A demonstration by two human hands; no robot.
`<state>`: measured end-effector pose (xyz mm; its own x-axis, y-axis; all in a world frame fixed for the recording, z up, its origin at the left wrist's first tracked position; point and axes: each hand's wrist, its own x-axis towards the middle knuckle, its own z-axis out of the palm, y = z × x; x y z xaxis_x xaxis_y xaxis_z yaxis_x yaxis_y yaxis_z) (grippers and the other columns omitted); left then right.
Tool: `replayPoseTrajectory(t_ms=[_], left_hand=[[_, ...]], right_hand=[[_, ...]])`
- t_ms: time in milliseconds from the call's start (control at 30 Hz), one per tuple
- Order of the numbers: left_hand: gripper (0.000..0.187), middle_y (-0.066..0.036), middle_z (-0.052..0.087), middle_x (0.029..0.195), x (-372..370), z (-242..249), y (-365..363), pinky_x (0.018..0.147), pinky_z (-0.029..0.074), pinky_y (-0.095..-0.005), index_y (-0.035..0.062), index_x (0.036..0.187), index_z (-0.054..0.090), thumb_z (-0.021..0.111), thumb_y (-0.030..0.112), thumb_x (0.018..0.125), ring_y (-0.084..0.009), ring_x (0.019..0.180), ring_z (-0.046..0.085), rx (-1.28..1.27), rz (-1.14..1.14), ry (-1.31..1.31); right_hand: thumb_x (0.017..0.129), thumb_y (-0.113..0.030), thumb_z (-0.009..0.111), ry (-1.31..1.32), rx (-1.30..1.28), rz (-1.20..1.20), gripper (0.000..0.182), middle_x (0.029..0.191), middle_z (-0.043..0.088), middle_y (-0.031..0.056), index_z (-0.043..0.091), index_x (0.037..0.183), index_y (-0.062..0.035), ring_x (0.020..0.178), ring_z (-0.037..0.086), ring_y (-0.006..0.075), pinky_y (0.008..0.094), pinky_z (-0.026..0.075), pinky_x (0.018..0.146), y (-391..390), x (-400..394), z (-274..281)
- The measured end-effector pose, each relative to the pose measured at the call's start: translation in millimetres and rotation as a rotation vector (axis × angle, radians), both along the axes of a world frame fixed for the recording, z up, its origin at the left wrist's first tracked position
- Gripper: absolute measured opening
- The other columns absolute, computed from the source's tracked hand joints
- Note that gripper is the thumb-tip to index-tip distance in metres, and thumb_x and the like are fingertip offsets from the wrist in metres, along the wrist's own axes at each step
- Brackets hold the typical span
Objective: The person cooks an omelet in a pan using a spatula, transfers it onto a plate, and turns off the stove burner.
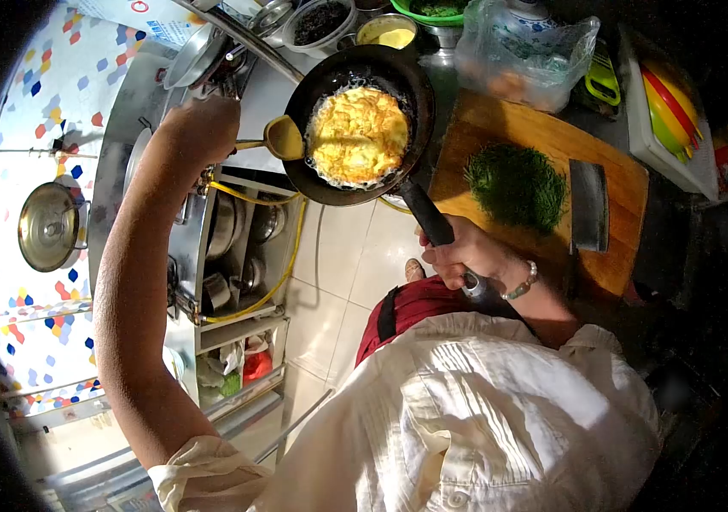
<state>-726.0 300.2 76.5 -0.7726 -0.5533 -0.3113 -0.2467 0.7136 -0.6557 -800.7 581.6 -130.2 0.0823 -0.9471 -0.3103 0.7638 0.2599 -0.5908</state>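
My right hand (pixel 465 249) is wrapped round the black handle of a frying pan (pixel 420 85), which is held up with its inside facing me. A browned yellow omelette (pixel 359 136) lies in the pan, with bubbling oil around its edge. From the left, my left hand (pixel 209 130) grips the handle of a golden-coloured ladle (pixel 284 138). The ladle's bowl overlaps the pan's left rim in this view, a little apart from the omelette.
Right of the pan, a wooden cutting board (pixel 483 119) bears chopped greens (pixel 518 188) and a cleaver (pixel 588 205). Behind stand a pot with yellow contents (pixel 388 34), a bowl of dark food (pixel 320 23) and a plastic bag (pixel 526 60). A yellow hose (pixel 299 247) runs by the shelves.
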Motion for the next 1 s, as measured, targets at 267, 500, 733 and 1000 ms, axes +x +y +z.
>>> replayPoseTrajectory(t_ms=[267,500,733,1000], left_hand=[[0.026,-0.021,0.061,0.065,31,7,2,0.038,0.050,-0.0382,-0.0100,0.083,0.058,0.070,0.005,0.066,-0.0283,0.050,0.062,0.395,0.556,-0.002],[0.033,-0.016,0.061,0.069,98,-21,-3,0.051,0.048,-0.0356,-0.0058,0.086,0.061,0.071,0.016,0.064,-0.0220,0.055,0.060,0.740,0.799,0.277],[0.028,-0.012,0.059,0.063,151,-61,8,0.051,0.045,-0.0327,-0.0037,0.082,0.060,0.069,0.018,0.066,-0.0196,0.055,0.058,0.854,0.691,0.604],[0.032,-0.012,0.061,0.069,142,-53,-4,0.058,0.048,-0.0328,-0.0042,0.088,0.061,0.069,0.018,0.066,-0.0194,0.062,0.059,0.828,0.666,0.460]], right_hand=[[0.081,-0.003,0.061,-0.021,-0.027,0.050,0.025,0.058,0.040,-0.0012,0.041,0.095,-0.0027,0.042,0.038,0.0053,0.0232,0.036,0.038,4,-4,-6],[0.081,-0.002,0.059,-0.020,0.007,0.134,0.022,0.059,0.040,-0.0019,0.042,0.095,-0.0037,0.042,0.037,0.0044,0.0217,0.036,0.037,6,-26,-4],[0.082,0.001,0.057,-0.009,0.033,0.245,0.021,0.058,0.040,-0.0012,0.041,0.095,-0.0022,0.042,0.038,0.0053,0.0230,0.036,0.038,9,-62,-4],[0.080,0.002,0.058,-0.010,0.039,0.315,0.023,0.060,0.042,-0.0006,0.042,0.095,-0.0016,0.044,0.040,0.0049,0.0217,0.038,0.037,3,-88,-6]])
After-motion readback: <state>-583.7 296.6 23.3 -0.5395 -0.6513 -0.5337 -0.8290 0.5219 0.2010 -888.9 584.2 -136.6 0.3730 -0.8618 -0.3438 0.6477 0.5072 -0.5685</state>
